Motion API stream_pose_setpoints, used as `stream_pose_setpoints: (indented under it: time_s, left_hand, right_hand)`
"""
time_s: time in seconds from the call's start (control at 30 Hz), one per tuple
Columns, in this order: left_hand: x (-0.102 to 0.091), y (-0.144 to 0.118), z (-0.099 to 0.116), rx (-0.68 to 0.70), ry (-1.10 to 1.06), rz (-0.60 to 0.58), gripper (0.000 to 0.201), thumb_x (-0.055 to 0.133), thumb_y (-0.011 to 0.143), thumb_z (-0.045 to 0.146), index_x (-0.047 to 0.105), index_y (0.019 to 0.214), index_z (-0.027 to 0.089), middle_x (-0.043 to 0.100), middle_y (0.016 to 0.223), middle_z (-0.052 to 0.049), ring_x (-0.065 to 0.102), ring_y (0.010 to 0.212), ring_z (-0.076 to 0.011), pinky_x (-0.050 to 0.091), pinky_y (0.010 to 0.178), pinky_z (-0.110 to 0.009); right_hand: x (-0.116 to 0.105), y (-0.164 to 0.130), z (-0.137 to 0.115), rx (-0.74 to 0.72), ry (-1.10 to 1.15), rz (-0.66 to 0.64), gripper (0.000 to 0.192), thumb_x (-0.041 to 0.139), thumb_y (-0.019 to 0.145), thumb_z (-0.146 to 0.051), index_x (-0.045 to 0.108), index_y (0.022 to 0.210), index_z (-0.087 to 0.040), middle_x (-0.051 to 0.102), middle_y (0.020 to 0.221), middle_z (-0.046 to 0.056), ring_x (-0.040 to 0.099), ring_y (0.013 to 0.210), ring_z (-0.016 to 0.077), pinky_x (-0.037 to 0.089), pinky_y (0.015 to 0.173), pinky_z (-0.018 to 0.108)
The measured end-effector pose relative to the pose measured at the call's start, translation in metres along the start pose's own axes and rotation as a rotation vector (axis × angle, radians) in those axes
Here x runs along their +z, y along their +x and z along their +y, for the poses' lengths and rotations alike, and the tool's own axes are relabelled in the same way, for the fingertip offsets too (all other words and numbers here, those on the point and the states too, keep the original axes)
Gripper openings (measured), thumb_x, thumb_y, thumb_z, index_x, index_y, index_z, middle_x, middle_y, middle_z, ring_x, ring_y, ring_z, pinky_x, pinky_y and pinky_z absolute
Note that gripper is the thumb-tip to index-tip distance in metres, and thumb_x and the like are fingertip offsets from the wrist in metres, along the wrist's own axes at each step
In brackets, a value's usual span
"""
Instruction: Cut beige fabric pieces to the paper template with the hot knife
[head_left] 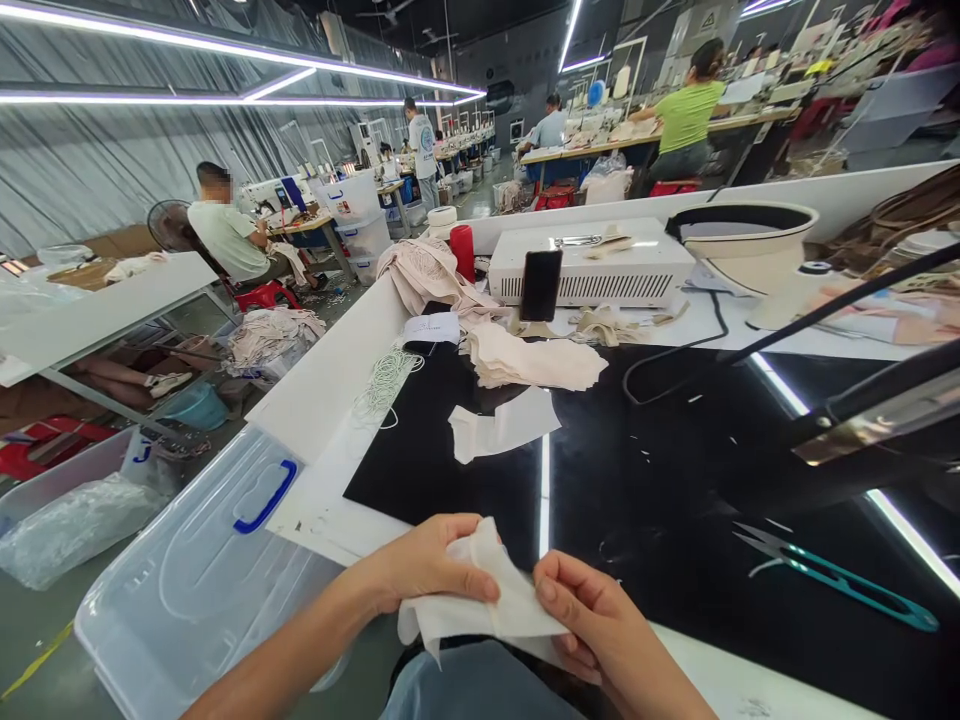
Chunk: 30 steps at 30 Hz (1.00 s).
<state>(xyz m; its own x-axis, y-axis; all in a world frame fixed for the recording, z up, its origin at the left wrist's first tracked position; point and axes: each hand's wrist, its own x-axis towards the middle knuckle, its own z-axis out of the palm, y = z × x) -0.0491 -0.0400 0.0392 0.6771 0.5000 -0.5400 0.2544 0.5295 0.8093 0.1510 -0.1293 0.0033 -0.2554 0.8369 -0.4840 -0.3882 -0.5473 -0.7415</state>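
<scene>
A cream fabric piece (517,600) is stretched between my two hands, just above my lap at the table's near edge. My left hand (431,570) grips its left part, thumb lying on top of the cloth. At the piece's right edge, my right hand (585,610) pinches the cloth between thumb and fingers. Beyond them on the black table surface lies a single cream fabric piece (506,424). Behind it is a stack of similar cut pieces (534,358). Teal thread snips (840,578) rest on the black surface to the right of my right hand.
At the back stand a white vented box (592,265), a dark phone (541,286) and a red thread cone (462,252). Pale cord (386,385) lies coiled at left. A dark machine arm (885,400) reaches in from the right. A lidded plastic bin (217,560) sits lower left. Several people work farther off.
</scene>
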Motion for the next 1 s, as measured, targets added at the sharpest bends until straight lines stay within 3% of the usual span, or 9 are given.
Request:
stream_pose_setpoints:
  time_s: [0.33,0.53,0.8,1.0]
  left_hand:
    - [-0.004,-0.003,-0.001,0.058,-0.033,0.018,0.045,0.09,0.062,0.032,0.061,0.09,0.014,0.058,0.075,0.003,0.049,0.064,-0.0079,0.04,0.057,-0.017]
    - [-0.01,0.001,-0.01,0.059,-0.047,0.078,0.046,0.087,0.067,0.042,0.064,0.094,0.012,0.064,0.081,-0.002,0.054,0.065,-0.0096,0.043,0.061,-0.02]
    - [-0.004,-0.001,-0.006,0.104,0.067,0.207,0.049,0.074,0.077,0.059,0.066,0.083,0.011,0.057,0.068,0.001,0.047,0.057,-0.0068,0.033,0.053,-0.017]
    - [-0.003,0.0,-0.008,0.109,0.106,0.195,0.048,0.074,0.077,0.058,0.063,0.081,0.012,0.053,0.065,0.002,0.043,0.055,-0.0062,0.031,0.05,-0.017]
  right_hand:
    - [-0.011,-0.006,-0.007,-0.115,0.007,0.114,0.047,0.082,0.067,-0.059,0.058,0.076,-0.019,0.049,0.054,-0.008,0.027,0.046,0.0021,0.022,0.046,0.018]
    - [-0.015,-0.012,-0.008,-0.155,-0.036,0.163,0.049,0.082,0.065,-0.06,0.064,0.083,-0.019,0.058,0.06,-0.004,0.037,0.046,0.0041,0.031,0.048,0.02]
    - [-0.02,-0.018,-0.009,-0.212,-0.187,0.141,0.048,0.076,0.069,-0.063,0.066,0.087,-0.019,0.06,0.061,-0.003,0.042,0.048,0.0071,0.037,0.05,0.022]
    - [-0.023,-0.019,-0.005,-0.189,-0.343,0.125,0.044,0.07,0.075,-0.061,0.07,0.095,-0.021,0.063,0.066,-0.001,0.049,0.052,0.0112,0.042,0.052,0.024]
